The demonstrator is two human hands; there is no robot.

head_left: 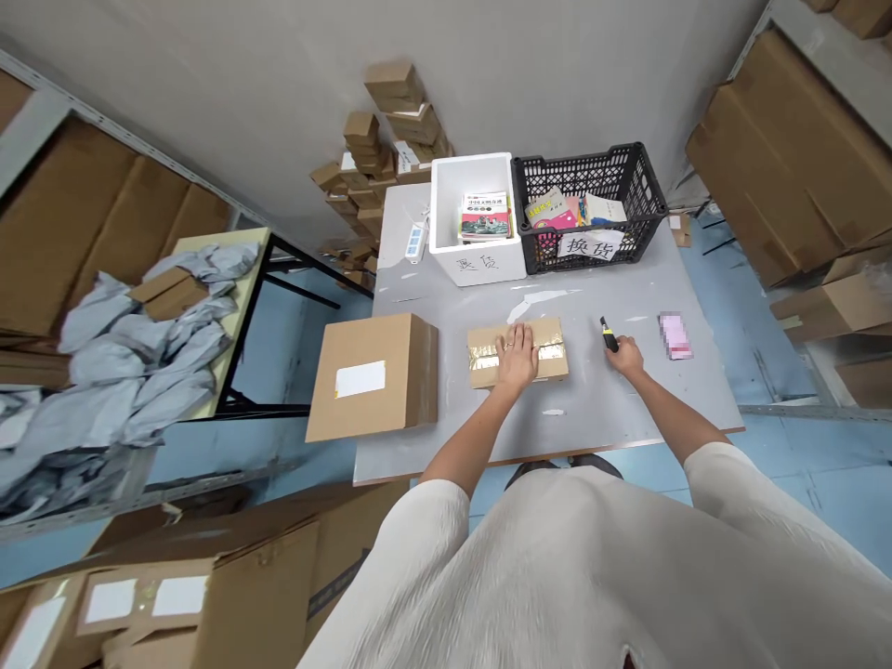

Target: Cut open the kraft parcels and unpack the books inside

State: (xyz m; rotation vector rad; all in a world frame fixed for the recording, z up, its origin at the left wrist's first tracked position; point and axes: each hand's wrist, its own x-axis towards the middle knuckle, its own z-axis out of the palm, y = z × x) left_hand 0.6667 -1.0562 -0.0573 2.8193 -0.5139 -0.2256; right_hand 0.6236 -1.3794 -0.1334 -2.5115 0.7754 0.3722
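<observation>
A small cardboard box [480, 373] with shiny tape along its top lies on the grey table [432, 460]. My left hand [517, 358] rests on top of this box, palm down with fingers spread. To the right of the box, my right hand [625, 356] is closed around a black and yellow box cutter [609, 338], whose tip points away from me. The cutter does not touch the box. Left of the small box stands a larger cardboard box [362, 376] with a white label, at the table's left edge.
A white foam box [488, 265] and a black crate [592, 255], both holding books, stand at the table's back. A power strip [416, 242] lies left of them. A pink item [675, 335] lies at right. Grey bags [118, 372] fill the left side table.
</observation>
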